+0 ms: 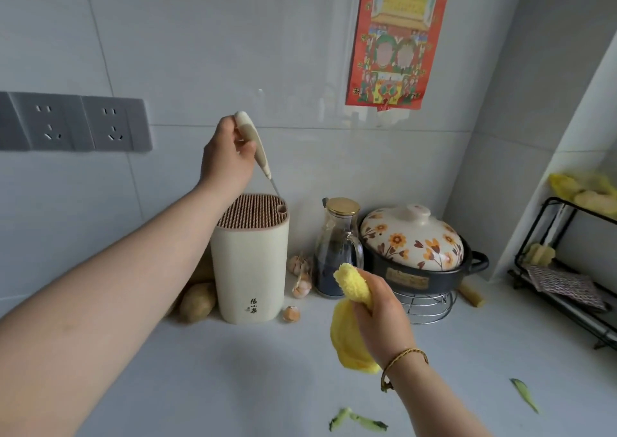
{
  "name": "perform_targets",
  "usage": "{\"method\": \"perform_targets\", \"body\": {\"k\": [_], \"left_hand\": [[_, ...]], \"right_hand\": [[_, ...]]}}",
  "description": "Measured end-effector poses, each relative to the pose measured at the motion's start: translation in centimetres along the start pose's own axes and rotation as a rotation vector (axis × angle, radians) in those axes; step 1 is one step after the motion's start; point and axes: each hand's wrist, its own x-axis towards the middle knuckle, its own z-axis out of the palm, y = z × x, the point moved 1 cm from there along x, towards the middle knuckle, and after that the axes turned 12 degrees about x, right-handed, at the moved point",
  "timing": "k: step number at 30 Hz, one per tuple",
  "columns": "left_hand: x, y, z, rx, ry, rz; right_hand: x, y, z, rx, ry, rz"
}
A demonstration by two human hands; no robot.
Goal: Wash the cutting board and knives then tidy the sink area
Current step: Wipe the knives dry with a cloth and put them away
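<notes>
Knife [254, 147] in left hand [226, 161] over block [248, 269]

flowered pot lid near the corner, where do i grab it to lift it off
Grip the round knob at the top centre of the cream domed ceramic lid with orange flowers, coming straight down from above. The lid sits level in the black pot and its smooth dome offers no other hold; the glass bottle with a gold cap stands close beside it.

i see a floral-lidded clay pot [414, 246] on a wire trivet [425, 308], glass bottle [337, 253] of dark liquid just beside it, garlic bulbs [300, 268], potato [197, 301], red wall poster [397, 35], grey sockets [76, 124]
</notes>
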Motion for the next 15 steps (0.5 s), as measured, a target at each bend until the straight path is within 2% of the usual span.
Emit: {"method": "perform_targets", "body": {"k": [5, 9, 15], "left_hand": [[0.7, -0.4, 2.0, 0.142, -0.022, 0.012], [1.5, -1.1, 3.5, 0.187, -0.055, -0.053], [2.4, -2.4, 6.2, 0.227, -0.271, 0.003]], "right_hand": [[0.9, 1.2, 0.1, 0.027, -0.008, 0.008], [1.1, 2.0, 0.6, 0.031, -0.031, 0.003], [1.3, 3.2, 0.6, 0.044, -0.059, 0.038]]}}
